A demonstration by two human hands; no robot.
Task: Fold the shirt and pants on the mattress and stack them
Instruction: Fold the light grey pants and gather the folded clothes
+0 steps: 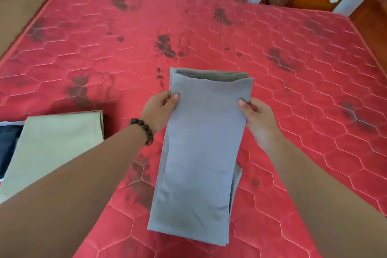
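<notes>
Head view: one grey folded garment (pixel 201 144) lies lengthwise on the red mattress (pixel 293 69). The left hand (pixel 160 109) and right hand (pixel 254 115) each pinch a side edge, fingers clamped. One pale green folded garment (pixel 54 142) lies well left.

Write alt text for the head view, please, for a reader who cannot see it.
Both hands, left hand and right hand, grip a folded grey garment by its side edges over a red mattress; a folded beige garment lies left.
</notes>
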